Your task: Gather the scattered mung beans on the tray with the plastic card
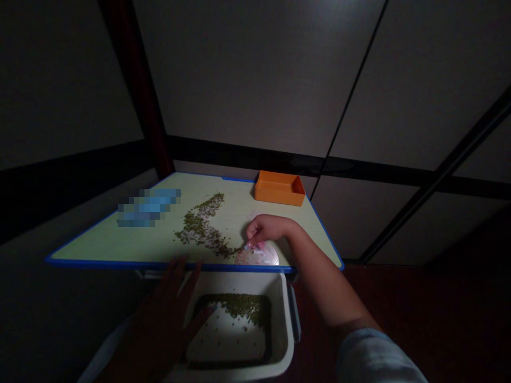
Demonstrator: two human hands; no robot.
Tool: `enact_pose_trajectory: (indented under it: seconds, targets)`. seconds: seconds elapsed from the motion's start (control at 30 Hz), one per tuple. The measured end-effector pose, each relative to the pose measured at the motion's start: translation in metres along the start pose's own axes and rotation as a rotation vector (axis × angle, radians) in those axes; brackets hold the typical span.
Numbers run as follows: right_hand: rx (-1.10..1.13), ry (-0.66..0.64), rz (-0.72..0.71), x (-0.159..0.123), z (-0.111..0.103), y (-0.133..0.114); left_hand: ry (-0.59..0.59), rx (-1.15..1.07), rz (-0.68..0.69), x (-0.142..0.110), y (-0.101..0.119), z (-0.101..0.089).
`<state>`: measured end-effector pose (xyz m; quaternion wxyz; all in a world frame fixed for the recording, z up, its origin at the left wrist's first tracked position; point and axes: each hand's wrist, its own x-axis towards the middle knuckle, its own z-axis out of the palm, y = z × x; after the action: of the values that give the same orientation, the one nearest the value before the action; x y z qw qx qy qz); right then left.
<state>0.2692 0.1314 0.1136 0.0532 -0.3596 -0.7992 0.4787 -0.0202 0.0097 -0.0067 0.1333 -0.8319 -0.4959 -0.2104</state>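
Beside the seeds (193,219) — right hand (266,229) curled, what it grips unclear — left hand (170,311) spread over tub (288,324)

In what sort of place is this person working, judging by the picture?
Probably a dim room in a home, though this is not certain. A blue-edged table stands before large wall panels, and a pale tub sits below the table's near edge.

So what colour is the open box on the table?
The box is orange; see the head view.
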Motion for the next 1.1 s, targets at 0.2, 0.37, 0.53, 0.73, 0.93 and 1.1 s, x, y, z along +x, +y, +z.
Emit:
enact_pose_trajectory:
  seconds: [0.2,0.37,0.53,0.73,0.93,1.1]
  targets:
    - [-0.021,0.1,0.071,-0.008,-0.009,-0.001,-0.031,-0.014,-0.013,0.001,0.001,-0.001]
    - [-0.055,0.178,0.133,-0.012,-0.013,-0.001,-0.046,-0.019,-0.037,0.0,0.002,-0.002]
    - [-0.108,0.258,0.146,-0.01,-0.012,0.004,-0.036,-0.037,-0.049,0.0,0.002,-0.003]
    - [-0.175,0.28,0.107,-0.007,-0.01,0.006,-0.048,-0.06,-0.048,0.001,0.002,-0.003]
    - [-0.142,0.24,0.095,-0.005,-0.009,0.006,-0.048,-0.033,-0.049,0.0,0.002,-0.002]
    - [-0.097,0.206,0.118,-0.007,-0.01,0.007,-0.041,-0.034,-0.046,0.0,0.001,-0.001]
